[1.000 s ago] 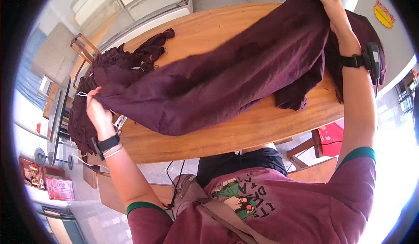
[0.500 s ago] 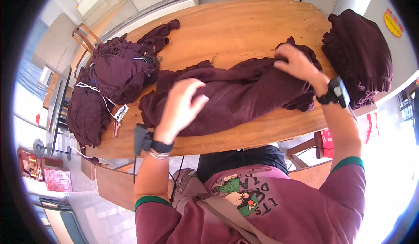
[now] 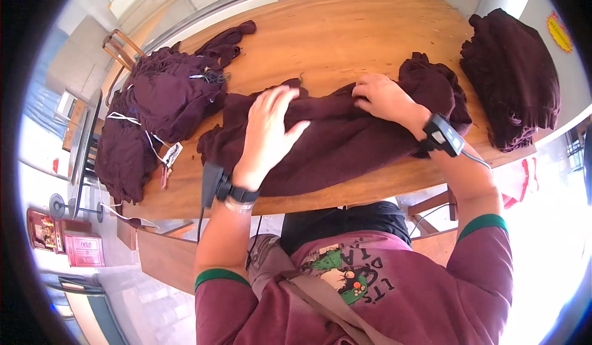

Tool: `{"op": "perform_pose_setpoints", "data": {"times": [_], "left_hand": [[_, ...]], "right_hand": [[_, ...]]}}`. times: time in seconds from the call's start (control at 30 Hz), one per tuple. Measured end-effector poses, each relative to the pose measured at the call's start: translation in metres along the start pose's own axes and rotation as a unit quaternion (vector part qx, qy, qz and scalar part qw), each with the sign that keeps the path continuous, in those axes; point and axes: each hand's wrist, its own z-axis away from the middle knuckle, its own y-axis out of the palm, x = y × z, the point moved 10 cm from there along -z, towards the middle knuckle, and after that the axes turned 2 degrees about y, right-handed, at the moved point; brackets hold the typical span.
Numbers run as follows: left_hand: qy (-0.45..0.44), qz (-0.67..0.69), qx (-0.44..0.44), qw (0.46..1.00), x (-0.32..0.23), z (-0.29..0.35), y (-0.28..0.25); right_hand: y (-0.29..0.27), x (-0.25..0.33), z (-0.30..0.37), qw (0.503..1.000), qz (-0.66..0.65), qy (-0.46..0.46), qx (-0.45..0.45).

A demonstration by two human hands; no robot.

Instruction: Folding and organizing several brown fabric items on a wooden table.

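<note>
A dark maroon garment [image 3: 333,154] lies spread lengthwise along the near side of the wooden table, its right end bunched up. Over its left part, my left hand [image 3: 269,129] is open, fingers stretched and thumb apart, with nothing in it. My right hand [image 3: 388,101] rests at the garment's far edge, right of the middle; its fingers are slightly bent and the thumb stands apart. The fingertips partly hide the cloth there. Each wrist wears a black strapped device.
A heap of maroon cloth [image 3: 169,98] with white cords and a tag [image 3: 172,154] covers the table's left side. At the right end stands a neat stack of folded maroon cloth [image 3: 515,77]. Bare wooden tabletop [image 3: 345,36] shows beyond the garment. A chair [image 3: 120,49] stands far left.
My right hand has moved left along the garment's far edge, uncovering its bunched right end. My left hand has shifted slightly right and farther away, its fingers straighter.
</note>
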Motion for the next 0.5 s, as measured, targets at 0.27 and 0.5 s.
{"op": "perform_pose_setpoints", "data": {"times": [0.27,0.5], "left_hand": [[-0.13,0.036,-0.009,0.991,0.043,-0.043,-0.016],[-0.069,0.122,-0.046,0.989,0.049,-0.066,-0.086]], "right_hand": [[-0.144,0.021,-0.019,0.93,-0.161,0.003,-0.33],[-0.141,0.042,-0.016,0.944,-0.122,0.008,-0.306]]}}
